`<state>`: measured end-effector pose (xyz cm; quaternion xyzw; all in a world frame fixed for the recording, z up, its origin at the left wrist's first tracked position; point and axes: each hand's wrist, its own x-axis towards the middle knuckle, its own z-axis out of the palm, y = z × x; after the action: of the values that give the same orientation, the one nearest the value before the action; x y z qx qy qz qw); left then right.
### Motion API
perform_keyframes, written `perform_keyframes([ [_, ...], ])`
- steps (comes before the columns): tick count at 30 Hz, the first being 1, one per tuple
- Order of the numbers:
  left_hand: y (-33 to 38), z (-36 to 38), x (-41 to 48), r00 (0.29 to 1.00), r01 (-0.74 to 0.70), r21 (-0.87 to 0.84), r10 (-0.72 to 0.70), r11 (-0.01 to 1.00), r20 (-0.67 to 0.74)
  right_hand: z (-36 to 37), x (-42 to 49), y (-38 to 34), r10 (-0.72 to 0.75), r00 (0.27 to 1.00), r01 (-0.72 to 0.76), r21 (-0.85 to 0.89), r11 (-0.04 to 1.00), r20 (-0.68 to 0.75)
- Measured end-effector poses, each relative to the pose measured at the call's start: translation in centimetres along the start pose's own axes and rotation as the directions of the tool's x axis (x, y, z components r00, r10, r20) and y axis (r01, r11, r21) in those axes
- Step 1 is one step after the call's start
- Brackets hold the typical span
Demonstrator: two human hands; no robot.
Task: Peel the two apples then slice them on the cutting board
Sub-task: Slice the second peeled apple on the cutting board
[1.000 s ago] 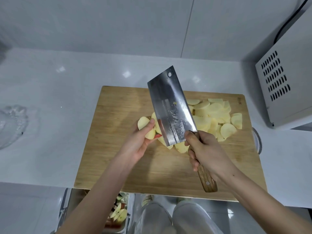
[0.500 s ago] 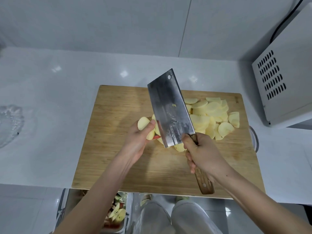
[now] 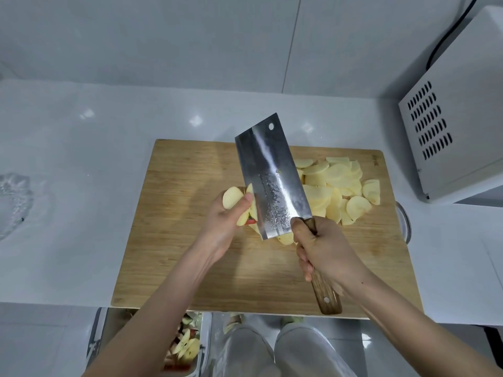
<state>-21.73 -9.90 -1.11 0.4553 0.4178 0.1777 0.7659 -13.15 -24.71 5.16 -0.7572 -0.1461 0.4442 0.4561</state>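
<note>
1. Held the apple piece (image 3: 233, 198) clear of the board in the left grip (image 3: 221, 223): fingers curled under it, thumb pressed on its top face. Matched the hold of a second before; shifted only the thumb, slightly.
2. Kept the right grip (image 3: 325, 251) wrapped fully round the wooden handle of the cleaver (image 3: 272, 180), up against the heel of the blade. Changed nothing there.
3. Carried the blade raised and tilted, flat face toward the camera, cutting edge on the left, just beside the apple piece. Could not tell whether edge and flesh touched. Drifted the blade only a little over the last second; made no chop, added no slice.
4. Noted a red scrap of skin (image 3: 251, 221) at the near end of the piece, right at the edge. Judged this as in-hand trimming of leftover peel, not slicing yet.
5. Left the pile of slices (image 3: 337, 183) on the far-right part of the cutting board (image 3: 185, 254), partly hidden behind the blade, with a few more under its heel. Found the pile as it was.
6. Read the task as nearly done: most flesh peeled and sliced, this one piece outstanding. Expected trim, then set-down, then slicing.
7. Flagged the risk: edge close to the left thumb, piece small and likely slippery.
8. Saw, further out, the white counter (image 3: 81, 148), a vented white appliance (image 3: 449, 148) at the right, and a bin of peel scraps (image 3: 187, 346) below the counter's near edge.
</note>
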Motion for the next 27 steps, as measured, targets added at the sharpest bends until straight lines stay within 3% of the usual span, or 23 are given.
perform_keyframes([
  [9, 0.3, -0.2, -0.2, 0.992, 0.005, 0.115, -0.020, 0.993, 0.124, -1.0, -0.6, -0.2, 0.133, 0.990, -0.135, 0.047, 0.990, 0.050],
  [15, -0.9, 1.7, -1.0, 1.000, -0.004, -0.057, 0.003, 0.998, -0.026, 0.0, -0.8, 0.3, 0.093, 0.995, -0.091, 0.099, 0.991, -0.018],
  [20, -1.3, 2.7, -1.3, 0.999, 0.038, -0.163, -0.044, 0.986, -0.032, -0.4, -1.0, 0.0, 0.085, 0.996, -0.083, 0.067, 0.994, -0.030],
  [23, -0.5, 1.8, -1.1, 0.986, 0.152, -0.202, -0.133, 0.967, 0.104, -1.2, -1.5, -0.3, 0.098, 0.995, -0.098, 0.061, 0.993, -0.011],
  [27, 0.3, -0.1, -0.8, 0.872, 0.396, -0.451, -0.173, 0.800, 0.457, -2.3, -2.0, -1.2, 0.183, 0.981, -0.190, 0.127, 0.973, 0.066],
])
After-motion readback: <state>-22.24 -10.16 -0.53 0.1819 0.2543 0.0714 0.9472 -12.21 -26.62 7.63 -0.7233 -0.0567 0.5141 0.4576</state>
